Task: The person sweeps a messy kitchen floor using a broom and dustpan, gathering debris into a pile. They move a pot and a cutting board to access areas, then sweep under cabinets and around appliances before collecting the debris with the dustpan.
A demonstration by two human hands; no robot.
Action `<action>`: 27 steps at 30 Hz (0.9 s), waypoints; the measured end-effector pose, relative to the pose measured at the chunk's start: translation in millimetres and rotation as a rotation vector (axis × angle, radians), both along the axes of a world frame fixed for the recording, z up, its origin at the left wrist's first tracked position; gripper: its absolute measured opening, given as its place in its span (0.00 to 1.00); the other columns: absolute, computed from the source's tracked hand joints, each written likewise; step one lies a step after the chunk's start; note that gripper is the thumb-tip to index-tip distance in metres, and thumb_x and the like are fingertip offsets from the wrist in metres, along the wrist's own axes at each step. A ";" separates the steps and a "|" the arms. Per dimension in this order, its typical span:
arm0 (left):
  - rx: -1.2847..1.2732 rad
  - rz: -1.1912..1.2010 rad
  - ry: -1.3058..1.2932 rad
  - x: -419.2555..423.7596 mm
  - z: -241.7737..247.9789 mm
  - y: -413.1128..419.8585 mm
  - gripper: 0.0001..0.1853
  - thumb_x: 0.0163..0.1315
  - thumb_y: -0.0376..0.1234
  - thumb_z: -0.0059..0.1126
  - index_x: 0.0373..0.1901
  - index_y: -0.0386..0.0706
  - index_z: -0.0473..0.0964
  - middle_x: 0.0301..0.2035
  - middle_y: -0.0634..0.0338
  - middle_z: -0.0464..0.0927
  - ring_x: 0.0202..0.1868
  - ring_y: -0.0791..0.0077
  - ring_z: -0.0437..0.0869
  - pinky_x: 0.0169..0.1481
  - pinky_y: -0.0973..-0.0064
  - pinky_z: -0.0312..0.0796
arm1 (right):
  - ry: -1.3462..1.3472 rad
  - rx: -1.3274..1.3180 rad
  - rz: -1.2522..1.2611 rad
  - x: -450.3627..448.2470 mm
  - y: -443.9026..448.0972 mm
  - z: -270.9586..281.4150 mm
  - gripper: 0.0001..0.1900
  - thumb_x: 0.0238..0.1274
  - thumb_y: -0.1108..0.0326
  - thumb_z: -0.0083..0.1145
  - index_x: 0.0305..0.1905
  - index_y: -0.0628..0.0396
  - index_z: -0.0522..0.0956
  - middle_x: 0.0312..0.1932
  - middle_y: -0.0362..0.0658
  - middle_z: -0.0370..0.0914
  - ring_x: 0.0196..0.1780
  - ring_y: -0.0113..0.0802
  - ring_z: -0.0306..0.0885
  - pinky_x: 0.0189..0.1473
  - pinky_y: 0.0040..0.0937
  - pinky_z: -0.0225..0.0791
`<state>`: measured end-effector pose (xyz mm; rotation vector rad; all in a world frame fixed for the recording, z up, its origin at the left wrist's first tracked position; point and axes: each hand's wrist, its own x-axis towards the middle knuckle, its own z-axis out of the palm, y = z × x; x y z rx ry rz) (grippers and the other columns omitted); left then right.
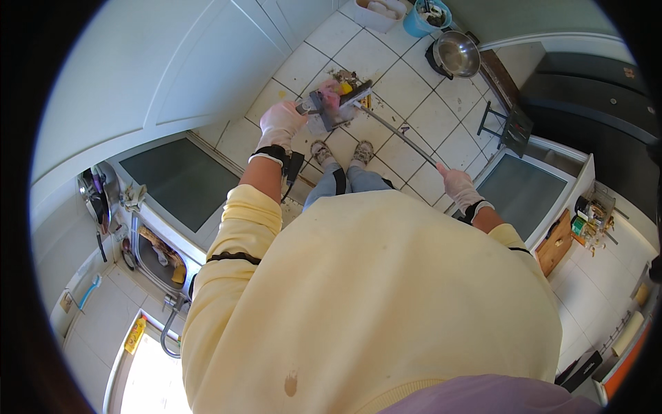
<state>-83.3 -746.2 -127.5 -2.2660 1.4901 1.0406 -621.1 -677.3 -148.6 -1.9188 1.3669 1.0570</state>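
My left hand (282, 124), in a pale glove, is closed around the handle of a dustpan (323, 113) low over the tiled floor. Pink and yellow litter (332, 93) lies at the dustpan's mouth; how much of it is inside I cannot tell. My right hand (459, 187), gloved as well, grips the upper end of a metal broom stick (401, 135). The dark-bristled broom head (357, 94) is right beside the litter and the dustpan. Brown crumbs and scraps (345, 77) are scattered on the tiles just beyond.
A steel pot (457, 54), a blue bucket (426, 19) holding rubbish and a white bin (380, 13) stand at the far side. A small dark folding stool (512, 128) is on the right. Cabinets (181, 178) flank me, with a sink (160, 259) to the left.
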 end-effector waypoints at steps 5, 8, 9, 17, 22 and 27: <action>-0.008 -0.011 -0.006 -2.6 -1.6 -2.6 0.21 0.64 0.54 0.64 0.51 0.54 0.88 0.48 0.53 0.90 0.53 0.52 0.90 0.58 0.56 0.81 | -0.235 -0.045 0.132 14.6 -19.3 -23.4 0.23 0.76 0.72 0.47 0.72 0.50 0.73 0.55 0.57 0.86 0.59 0.57 0.85 0.62 0.51 0.77; -0.018 -0.009 -0.053 -8.2 -3.6 -6.4 0.19 0.61 0.52 0.63 0.48 0.55 0.88 0.45 0.56 0.91 0.50 0.54 0.91 0.55 0.58 0.82 | -0.373 -0.092 0.019 53.7 -36.7 -42.0 0.22 0.75 0.72 0.48 0.70 0.50 0.76 0.57 0.56 0.85 0.60 0.57 0.84 0.62 0.49 0.76; -0.020 -0.006 -0.064 -9.5 -3.6 -7.1 0.19 0.60 0.50 0.62 0.47 0.55 0.88 0.43 0.57 0.91 0.49 0.55 0.92 0.54 0.59 0.82 | -0.274 -0.046 -0.034 62.0 -39.8 -41.9 0.22 0.75 0.72 0.48 0.69 0.49 0.77 0.57 0.56 0.85 0.60 0.58 0.84 0.62 0.49 0.76; -0.040 -0.015 -0.005 -3.1 -2.0 -8.3 0.18 0.60 0.49 0.60 0.46 0.55 0.89 0.42 0.56 0.91 0.48 0.54 0.92 0.53 0.59 0.82 | -0.142 -0.107 -0.136 -19.8 -7.4 13.5 0.23 0.79 0.66 0.50 0.73 0.36 0.75 0.51 0.56 0.87 0.54 0.59 0.85 0.56 0.50 0.78; -0.041 -0.030 -0.040 -2.2 -5.8 -11.8 0.19 0.61 0.51 0.62 0.47 0.54 0.88 0.43 0.55 0.91 0.50 0.54 0.91 0.55 0.58 0.82 | -0.356 -0.209 -0.521 -64.3 9.9 15.1 0.23 0.76 0.65 0.53 0.72 0.36 0.76 0.47 0.58 0.87 0.50 0.62 0.85 0.53 0.52 0.79; -0.011 -0.014 -0.016 -6.4 -4.1 -16.0 0.22 0.64 0.55 0.63 0.49 0.52 0.88 0.47 0.52 0.90 0.52 0.51 0.90 0.57 0.57 0.81 | -0.420 -0.249 -0.376 -14.3 -25.5 -9.6 0.23 0.74 0.66 0.54 0.71 0.43 0.76 0.48 0.60 0.86 0.53 0.66 0.83 0.54 0.54 0.78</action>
